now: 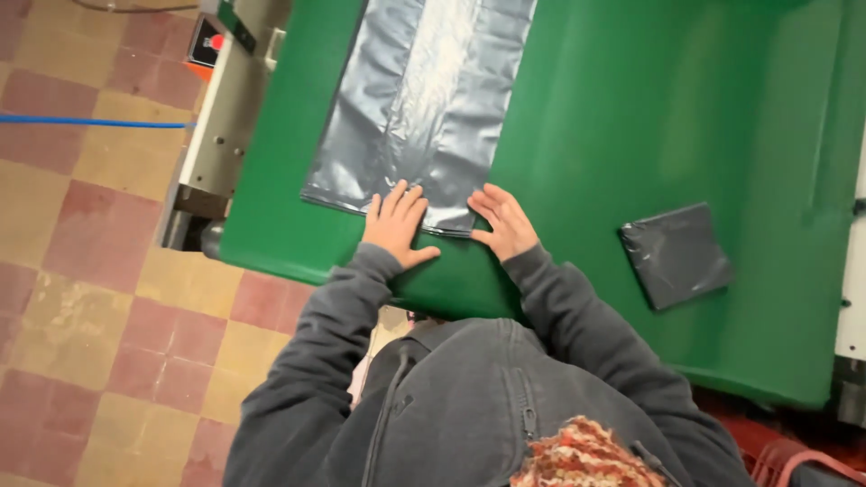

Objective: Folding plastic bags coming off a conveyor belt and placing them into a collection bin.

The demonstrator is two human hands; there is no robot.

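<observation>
A long grey plastic bag (417, 99) lies flat on the green table (631, 108), stretching away from me. My left hand (396, 223) rests flat on its near edge, fingers spread. My right hand (505, 221) presses on the near right corner of the same bag, fingers apart. Both hands lie on top of the plastic without gripping it. A folded dark grey bag (677, 254) sits on the table to the right of my right hand.
A grey machine with a red button (215, 43) stands at the table's left end. A blue hose (90, 122) runs over the checkered tile floor (99, 298). A white edge (852, 298) borders the table on the right.
</observation>
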